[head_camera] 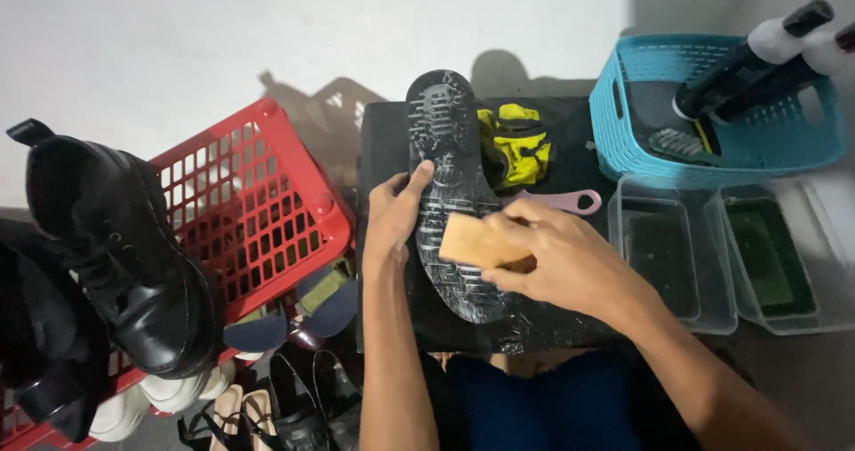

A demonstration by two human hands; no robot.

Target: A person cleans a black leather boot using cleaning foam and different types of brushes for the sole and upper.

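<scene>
One boot (pixel 450 193) lies sole-up on a black mat (pixel 383 139) at centre, toe toward 12 o'clock. Left hand (pixel 392 211) clamps its 9 o'clock edge, thumb on the tread. Right hand (pixel 557 255) is closed round a wooden brush (pixel 481 242), pressed flat on the sole toward the heel. Open room: bare pale surface from 10 to 1 o'clock; mat's 9 o'clock edge almost abuts a red basket (pixel 285 148); at 3 o'clock it meets the trays. Containers, counted: one red basket, holding one black boot (pixel 125 255) on its rim and sandals lower down, number unclear; one blue basket (pixel 623 121) at 2 o'clock with two white-collared bottles (pixel 775 41) and one small brush (pixel 679 144); two clear trays (pixel 668 255) at 3 o'clock, both with dark liquid, the farther one greenish. Also on the mat: one yellow cloth (pixel 521 148), one pink handle (pixel 570 202), just beside the boot at 2 o'clock.
</scene>
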